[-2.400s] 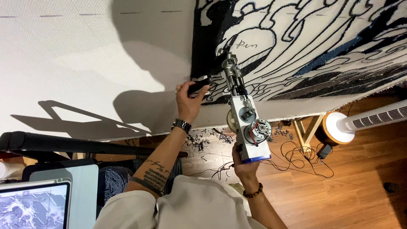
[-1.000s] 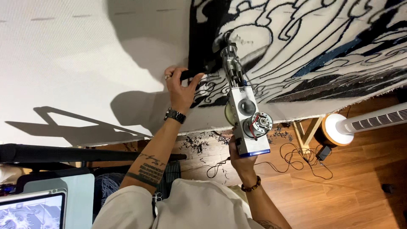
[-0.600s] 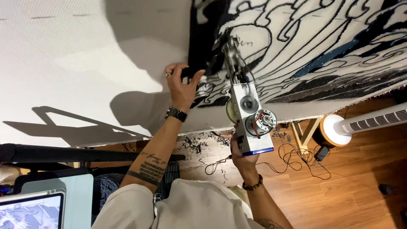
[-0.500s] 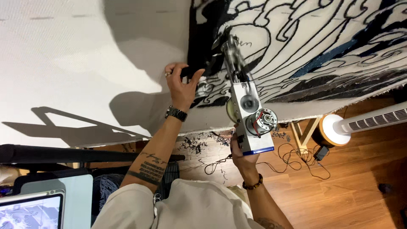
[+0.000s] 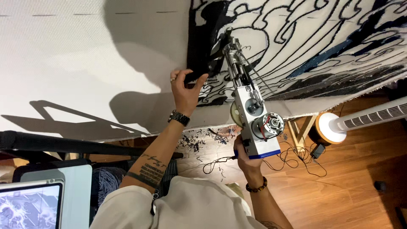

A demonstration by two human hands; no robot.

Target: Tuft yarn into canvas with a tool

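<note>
Up high, the left hand (image 5: 185, 91) grips the black front handle (image 5: 202, 73) of the tufting gun (image 5: 251, 113). The right hand (image 5: 246, 156) squeezes its back grip, low down. The gun's tip touches the stretched cloth (image 5: 85, 63) with the black and white picture. A white fan (image 5: 360, 123) stands near, on the wood floor (image 5: 347, 186), beside a tangle of wires (image 5: 296, 157).

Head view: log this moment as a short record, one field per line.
left hand: grips the tufting gun's black front handle
right hand: holds the rear grip under the tufting gun
gun tip: needle end against the stretched cloth
cloth: partly tufted with a black, white and blue pattern
floor: wood, with yarn scraps, a cable and a white tower fan
lower left: a lit screen
</note>
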